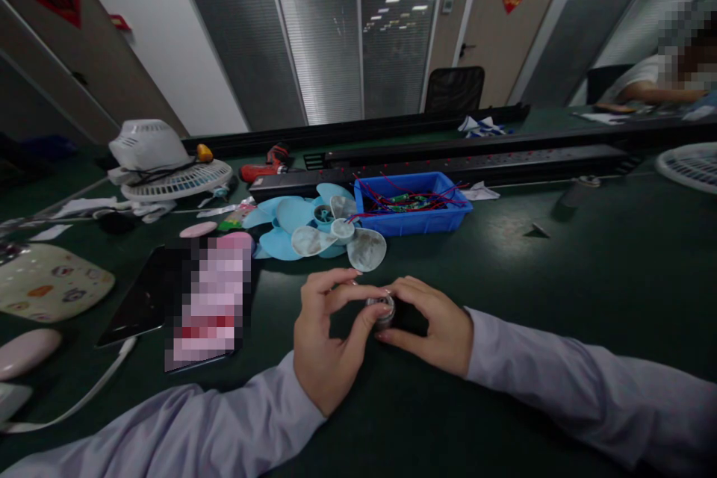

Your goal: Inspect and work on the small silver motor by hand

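Between my two hands is a small round silvery metal part [382, 311], with a ringed top and a darker centre. My left hand [330, 336] pinches it from the left, thumb and index finger on its upper rim. From the right, my right hand [434, 321] closes round the same part, index finger near the top and thumb low on its side. The fingertips hide much of the part, so its exact kind does not show. Just beyond my left hand lie blue fan blades [280, 228] and a translucent three-bladed fan propeller [343, 230].
A blue bin [414, 224] holds wires and green circuit boards. Phones or tablets [149, 291] and a white cable [95, 388] lie left. Behind are a white fan [179, 179] and a red power drill [269, 164]. A metal cylinder [579, 193] stands right; another person sits far right.
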A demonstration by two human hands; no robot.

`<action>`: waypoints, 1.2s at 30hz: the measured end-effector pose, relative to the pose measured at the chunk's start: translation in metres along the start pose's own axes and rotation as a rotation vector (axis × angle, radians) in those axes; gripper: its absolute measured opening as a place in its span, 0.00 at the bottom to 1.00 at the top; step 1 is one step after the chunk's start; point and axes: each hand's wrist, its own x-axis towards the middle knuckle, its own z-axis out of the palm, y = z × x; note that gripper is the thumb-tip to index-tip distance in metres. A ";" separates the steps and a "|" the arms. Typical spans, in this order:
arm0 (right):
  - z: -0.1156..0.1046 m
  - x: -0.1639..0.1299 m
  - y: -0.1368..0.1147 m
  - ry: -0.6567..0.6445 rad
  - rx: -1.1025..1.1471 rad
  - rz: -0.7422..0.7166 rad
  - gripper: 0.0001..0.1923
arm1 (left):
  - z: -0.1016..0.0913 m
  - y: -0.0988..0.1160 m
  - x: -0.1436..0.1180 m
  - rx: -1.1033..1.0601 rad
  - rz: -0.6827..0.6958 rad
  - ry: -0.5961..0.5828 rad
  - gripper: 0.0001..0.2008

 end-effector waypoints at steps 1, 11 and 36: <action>0.000 0.000 0.000 -0.001 -0.001 0.003 0.15 | -0.001 0.000 0.000 0.019 0.003 0.003 0.20; 0.000 0.000 -0.001 -0.007 -0.001 0.010 0.17 | -0.007 0.000 0.004 0.089 0.089 -0.049 0.23; 0.000 0.002 0.000 -0.021 -0.023 0.016 0.13 | -0.014 0.005 0.009 0.125 0.122 -0.219 0.22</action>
